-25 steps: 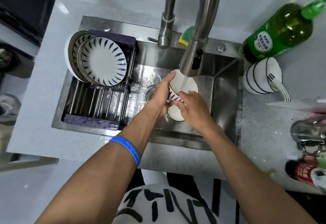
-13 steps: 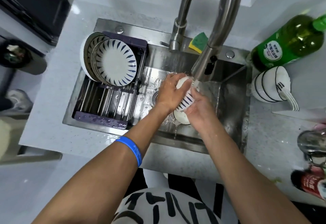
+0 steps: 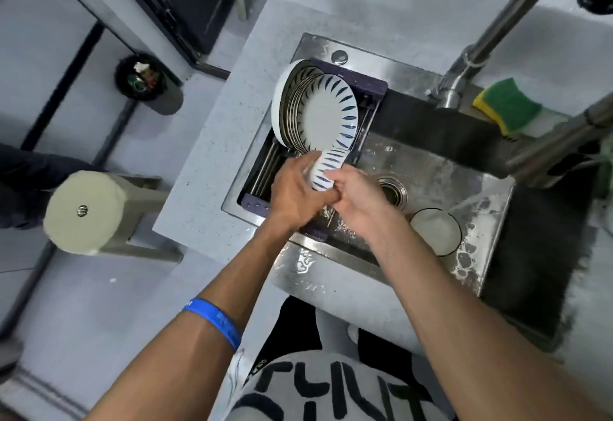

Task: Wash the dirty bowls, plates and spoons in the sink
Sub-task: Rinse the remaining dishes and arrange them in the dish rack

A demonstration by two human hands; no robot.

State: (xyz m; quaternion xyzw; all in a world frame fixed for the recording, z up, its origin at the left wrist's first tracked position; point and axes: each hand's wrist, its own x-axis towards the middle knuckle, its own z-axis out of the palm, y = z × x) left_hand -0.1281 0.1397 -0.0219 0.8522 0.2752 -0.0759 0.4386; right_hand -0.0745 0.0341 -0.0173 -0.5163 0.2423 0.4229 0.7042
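Both hands, left hand [image 3: 295,193] and right hand [image 3: 358,200], grip a striped bowl [image 3: 326,166] over the rack [image 3: 371,88] of stacked plates [image 3: 318,112], one bowl [image 3: 434,231] left in the sink [image 3: 431,168].

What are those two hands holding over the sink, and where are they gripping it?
A blue-striped bowl. The left hand wraps its left side and base, and the right hand grips its lower right edge with the fingers.

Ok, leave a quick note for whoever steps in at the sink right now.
Left hand and right hand: both grip one blue-striped bowl over the drying rack.
Done: plates stand upright in the rack.
Left: set this bowl in the rack; one white bowl waits in the sink. Sponge lies on the back ledge.
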